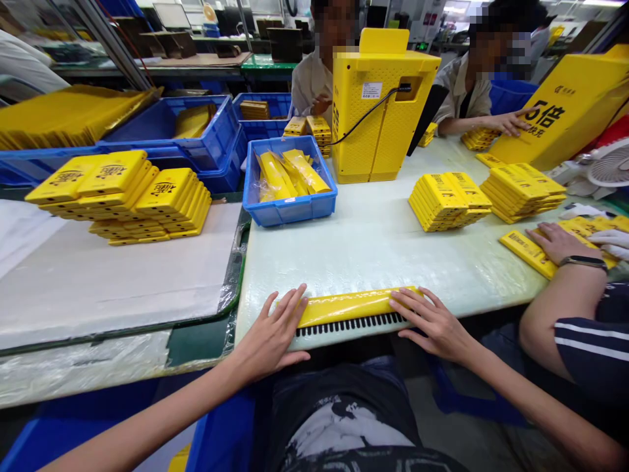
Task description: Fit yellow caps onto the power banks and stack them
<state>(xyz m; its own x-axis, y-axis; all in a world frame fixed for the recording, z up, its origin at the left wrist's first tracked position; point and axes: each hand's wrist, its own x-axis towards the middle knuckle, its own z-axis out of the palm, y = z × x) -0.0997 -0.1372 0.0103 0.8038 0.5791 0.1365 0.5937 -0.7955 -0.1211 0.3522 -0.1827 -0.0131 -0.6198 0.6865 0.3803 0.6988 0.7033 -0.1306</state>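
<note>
A long, glossy yellow strip lies along the near edge of the white-topped table, with black, comb-like teeth showing on its near side. My left hand rests at the strip's left end, fingers stretched out and thumb apart. At the right end, the fingers of my right hand lie extended over the strip, its thumb lower and apart. Both hands touch the strip without wrapping around it. What the strip is, and whether the teeth belong to it, I cannot tell.
A blue bin holds yellow pieces in clear bags. Stacked yellow cases stand left; more stacks stand right. A large yellow box with a black cable is behind. A neighbour's hand rests on yellow cases at right.
</note>
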